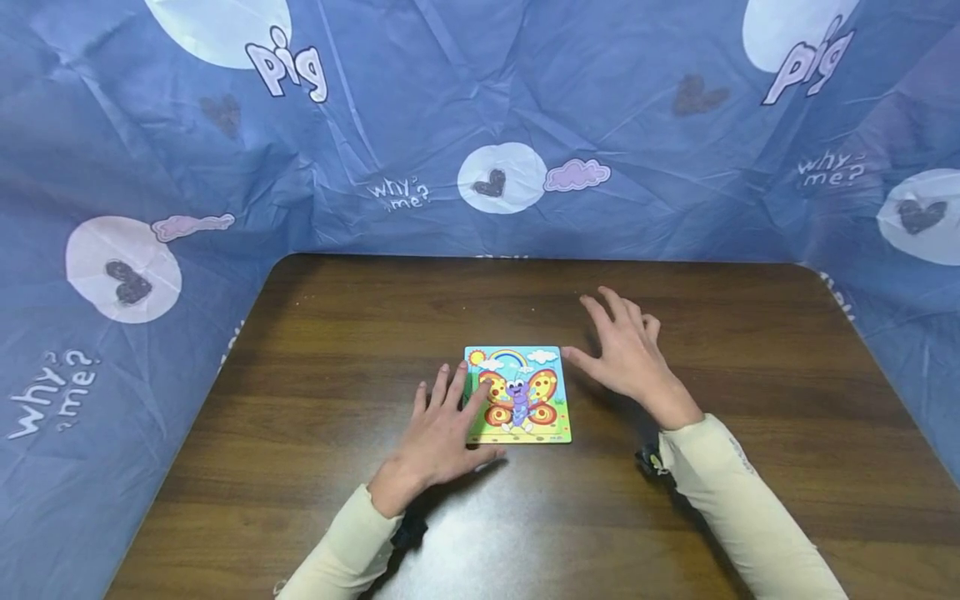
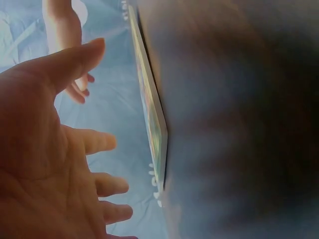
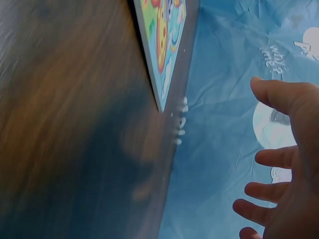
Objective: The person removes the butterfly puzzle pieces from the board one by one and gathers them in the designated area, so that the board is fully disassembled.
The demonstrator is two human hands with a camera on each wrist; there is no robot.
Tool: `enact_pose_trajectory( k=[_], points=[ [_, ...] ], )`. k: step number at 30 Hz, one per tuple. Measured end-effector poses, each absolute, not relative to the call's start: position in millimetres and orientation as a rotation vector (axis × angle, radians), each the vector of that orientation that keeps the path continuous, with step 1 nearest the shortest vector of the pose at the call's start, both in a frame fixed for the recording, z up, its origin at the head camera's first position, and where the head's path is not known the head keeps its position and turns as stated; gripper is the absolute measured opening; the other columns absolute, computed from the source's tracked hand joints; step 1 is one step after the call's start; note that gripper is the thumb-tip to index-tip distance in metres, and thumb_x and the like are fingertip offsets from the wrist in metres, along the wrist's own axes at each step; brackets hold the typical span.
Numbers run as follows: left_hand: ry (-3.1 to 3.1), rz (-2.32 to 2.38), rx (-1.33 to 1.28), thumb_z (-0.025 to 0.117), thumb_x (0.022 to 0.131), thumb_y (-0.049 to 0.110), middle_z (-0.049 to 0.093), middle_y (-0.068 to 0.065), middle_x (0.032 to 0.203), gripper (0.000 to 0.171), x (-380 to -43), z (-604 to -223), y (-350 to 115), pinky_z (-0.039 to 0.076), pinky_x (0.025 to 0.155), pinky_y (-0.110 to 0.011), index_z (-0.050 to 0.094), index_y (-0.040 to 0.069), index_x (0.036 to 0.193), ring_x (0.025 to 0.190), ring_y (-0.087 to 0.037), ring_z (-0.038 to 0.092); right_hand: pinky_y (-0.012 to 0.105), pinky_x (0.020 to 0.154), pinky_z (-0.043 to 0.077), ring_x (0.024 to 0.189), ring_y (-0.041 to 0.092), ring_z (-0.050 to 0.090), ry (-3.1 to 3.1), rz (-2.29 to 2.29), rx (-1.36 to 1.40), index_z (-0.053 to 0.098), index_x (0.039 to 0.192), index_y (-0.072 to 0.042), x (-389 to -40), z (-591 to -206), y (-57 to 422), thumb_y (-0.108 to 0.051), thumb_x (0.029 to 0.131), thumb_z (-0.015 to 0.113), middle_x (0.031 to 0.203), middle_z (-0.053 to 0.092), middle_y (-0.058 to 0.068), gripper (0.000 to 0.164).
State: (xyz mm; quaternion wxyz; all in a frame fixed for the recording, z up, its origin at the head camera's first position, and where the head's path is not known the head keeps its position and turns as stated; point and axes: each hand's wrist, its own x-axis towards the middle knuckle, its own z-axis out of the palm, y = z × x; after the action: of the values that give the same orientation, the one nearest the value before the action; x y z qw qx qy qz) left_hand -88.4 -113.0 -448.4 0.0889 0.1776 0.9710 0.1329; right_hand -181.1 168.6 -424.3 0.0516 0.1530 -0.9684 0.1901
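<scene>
A flat square picture board [image 1: 542,417], printed with a smiling purple butterfly, a sun and a rainbow, lies on the wooden table. My left hand [image 1: 442,437] is over the board's left side with fingers spread; the left wrist view shows a gap between this hand and the board [image 2: 152,107]. To the right of the board is my right hand [image 1: 628,354], its thumb tip near the upper right corner and its fingers loosely bent. In the right wrist view the board [image 3: 167,50] stands apart from that hand's fingers. Neither hand holds anything.
The brown wooden table [image 1: 337,333] has rounded far corners. A blue printed cloth [image 1: 645,217] hangs behind it and along both sides. Dark wrist devices [image 1: 408,532] show under the sleeves.
</scene>
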Motion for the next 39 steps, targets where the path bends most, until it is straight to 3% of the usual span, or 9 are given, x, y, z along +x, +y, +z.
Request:
enact_pose_trajectory(
  k=[25,39],
  points=[
    [2.763,0.410,0.594,0.067,0.090,0.054,0.017,-0.019,0.168,0.084,-96,-451,-110,0.024,0.119,-0.067,0.031,0.021,0.158,0.152,-0.049,0.021,0.054,0.098,0.043,0.131,0.038,0.051,-2.984,0.603,0.705,0.045,0.148,-0.013,-188,-438,93,-0.040,0.090,0.071,0.152,0.045,0.016,0.069],
    [2.743,0.360,0.604,0.066,0.092,0.050,0.019,-0.019,0.167,0.079,-100,-452,-109,0.027,0.118,-0.066,0.033,0.021,0.157,0.151,-0.049,0.024,0.055,0.103,0.045,0.133,0.036,0.051,-3.001,0.650,0.794,0.047,0.148,-0.012,-192,-448,74,-0.032,0.093,0.067,0.151,0.047,0.015,0.062]
  ],
)
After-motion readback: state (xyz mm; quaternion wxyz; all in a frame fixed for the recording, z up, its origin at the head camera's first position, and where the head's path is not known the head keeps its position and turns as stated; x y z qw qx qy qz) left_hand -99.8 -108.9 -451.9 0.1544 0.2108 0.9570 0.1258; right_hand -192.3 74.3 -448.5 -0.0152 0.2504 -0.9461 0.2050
